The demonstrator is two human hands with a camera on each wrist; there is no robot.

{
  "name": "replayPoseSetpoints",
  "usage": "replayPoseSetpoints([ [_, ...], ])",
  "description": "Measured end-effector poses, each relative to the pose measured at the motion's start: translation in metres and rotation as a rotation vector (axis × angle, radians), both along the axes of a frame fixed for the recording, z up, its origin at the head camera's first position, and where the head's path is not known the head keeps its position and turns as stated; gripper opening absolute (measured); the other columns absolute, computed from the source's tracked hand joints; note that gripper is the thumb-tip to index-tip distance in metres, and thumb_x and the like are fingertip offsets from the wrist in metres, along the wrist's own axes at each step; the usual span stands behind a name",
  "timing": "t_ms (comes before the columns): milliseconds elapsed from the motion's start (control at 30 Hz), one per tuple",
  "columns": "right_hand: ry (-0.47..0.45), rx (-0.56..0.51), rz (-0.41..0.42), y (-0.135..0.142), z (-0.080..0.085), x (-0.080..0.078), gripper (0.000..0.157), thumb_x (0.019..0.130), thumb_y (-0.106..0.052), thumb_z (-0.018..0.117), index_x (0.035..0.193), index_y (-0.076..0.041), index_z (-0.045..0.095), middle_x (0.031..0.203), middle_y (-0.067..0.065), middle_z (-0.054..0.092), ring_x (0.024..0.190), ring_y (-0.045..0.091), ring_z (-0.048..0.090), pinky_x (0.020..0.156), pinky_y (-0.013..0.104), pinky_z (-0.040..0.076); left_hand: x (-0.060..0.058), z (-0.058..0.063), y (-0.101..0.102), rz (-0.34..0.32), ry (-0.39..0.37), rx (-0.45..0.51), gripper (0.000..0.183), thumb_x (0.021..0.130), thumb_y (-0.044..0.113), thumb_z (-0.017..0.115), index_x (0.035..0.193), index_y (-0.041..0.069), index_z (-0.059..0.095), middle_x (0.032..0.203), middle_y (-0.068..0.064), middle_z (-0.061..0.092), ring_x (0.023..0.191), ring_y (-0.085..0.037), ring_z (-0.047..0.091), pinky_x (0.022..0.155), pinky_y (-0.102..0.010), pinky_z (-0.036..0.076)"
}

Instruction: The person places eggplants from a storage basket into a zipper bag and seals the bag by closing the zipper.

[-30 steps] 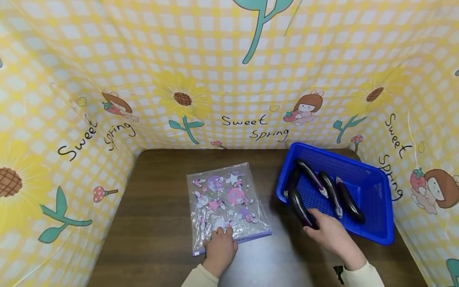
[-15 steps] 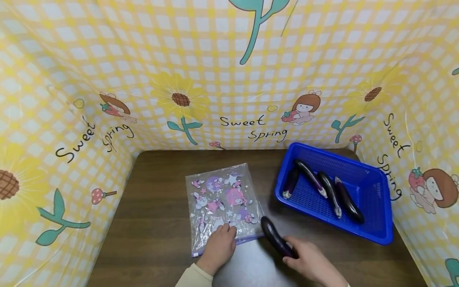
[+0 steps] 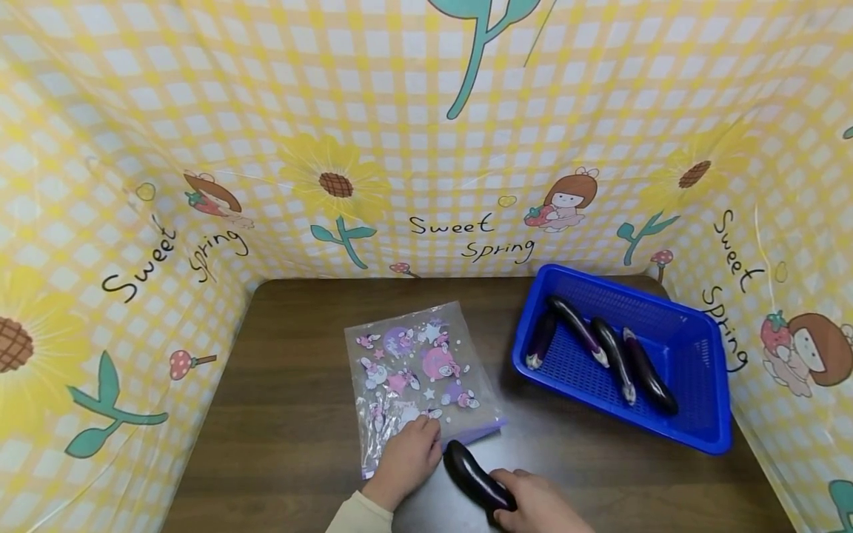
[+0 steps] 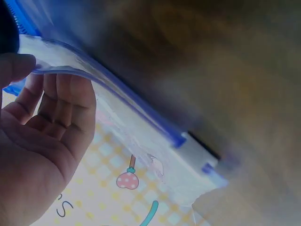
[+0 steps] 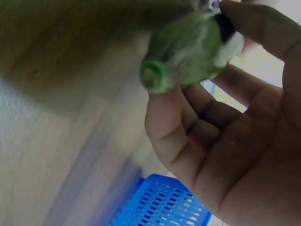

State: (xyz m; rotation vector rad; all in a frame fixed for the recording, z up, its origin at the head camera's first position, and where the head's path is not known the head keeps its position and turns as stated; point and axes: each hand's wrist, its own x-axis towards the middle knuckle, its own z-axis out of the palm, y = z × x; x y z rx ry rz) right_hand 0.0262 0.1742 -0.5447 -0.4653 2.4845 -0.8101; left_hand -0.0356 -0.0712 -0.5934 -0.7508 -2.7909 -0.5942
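Note:
A clear zip bag [image 3: 400, 381] with pink and purple cartoon prints lies on the table, its purple-edged mouth toward me. My left hand [image 3: 408, 457] pinches the upper lip of that mouth between thumb and fingers, as the left wrist view shows, and the two lips stand apart. My right hand [image 3: 533, 503] grips a dark, glossy eggplant [image 3: 469, 474] near its stem end. The eggplant's rounded tip points at the bag's mouth, right beside my left fingers. In the right wrist view its green stem cap [image 5: 188, 52] shows between thumb and fingers.
A blue perforated basket [image 3: 700, 370] stands at the back right with several eggplants [image 3: 580, 329] in it. A white zip slider [image 4: 197, 150] sits at one end of the bag's mouth. Yellow checked cloth [image 3: 453, 178] walls the brown table [image 3: 286, 400] on three sides.
The right hand has lifted the eggplant out of the basket and brought it left and toward me to the bag's mouth. The left hand stays at the bag's edge, which is now raised.

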Motion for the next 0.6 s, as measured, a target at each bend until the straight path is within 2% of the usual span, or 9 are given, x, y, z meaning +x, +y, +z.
replayPoseSetpoints([
  [133,0.030,0.006,-0.009,-0.008,-0.006,0.001,0.045,0.075,-0.032,0.073,0.116,-0.016,0.062,0.077,-0.011,0.051,0.064,0.004,0.046,0.056,0.029,0.039,0.004,-0.003,0.002,-0.016,0.013,-0.014,0.016,0.074,0.019,0.066,0.078,0.017,0.051,0.076,0.006,0.046,0.064,-0.014,0.048,0.048,-0.027,0.040],
  [333,0.021,-0.034,-0.038,-0.017,-0.010,0.002,0.045,0.076,-0.031,0.073,0.116,-0.014,0.062,0.077,-0.010,0.053,0.064,0.004,0.047,0.057,0.029,0.039,0.005,-0.002,0.002,0.011,0.022,0.010,0.020,0.070,0.014,0.067,0.078,0.017,0.049,0.076,0.006,0.046,0.065,-0.014,0.048,0.048,-0.029,0.041],
  [467,0.083,-0.046,-0.065,-0.022,-0.016,0.005,0.045,0.077,-0.030,0.073,0.116,-0.011,0.061,0.079,-0.009,0.054,0.065,0.004,0.048,0.057,0.028,0.039,0.006,0.000,0.003,-0.006,0.006,0.035,0.022,0.069,0.013,0.067,0.077,0.017,0.046,0.075,0.007,0.044,0.064,-0.012,0.045,0.048,-0.026,0.039],
  [600,0.086,-0.020,-0.113,-0.025,-0.021,0.004,0.045,0.077,-0.031,0.072,0.115,-0.010,0.060,0.080,-0.007,0.054,0.065,0.006,0.048,0.057,0.030,0.040,0.009,0.000,0.004,-0.022,-0.031,0.026,0.022,0.069,0.014,0.067,0.076,0.018,0.046,0.075,0.008,0.042,0.064,-0.011,0.044,0.047,-0.025,0.038],
])
